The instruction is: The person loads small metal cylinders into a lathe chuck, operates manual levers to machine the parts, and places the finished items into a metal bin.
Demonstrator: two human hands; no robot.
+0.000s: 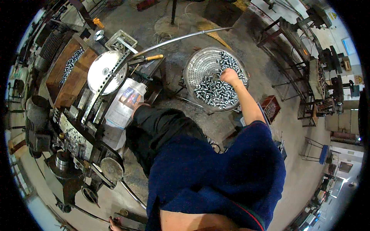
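My right hand (230, 76), with its fingers closed, is over a round perforated metal pan (198, 63), among many short shiny metal cylinders (216, 91) heaped on the pan's right and near side. What its fingers hold, if anything, is hidden. At the lower left edge only part of my left hand (114, 224) shows, its fingers wrapped round the end of a long machine lever (90, 214). That lever runs up to a dark machine (63, 165) on my left.
A newspaper (120, 109) lies on the machine bench beside a round metal plate (107, 73). Behind are a yellow-handled tool (154, 57) and a wooden box (69, 71) of metal parts. A curved rod (179, 37) crosses ahead. At right stands a red bin (270, 108).
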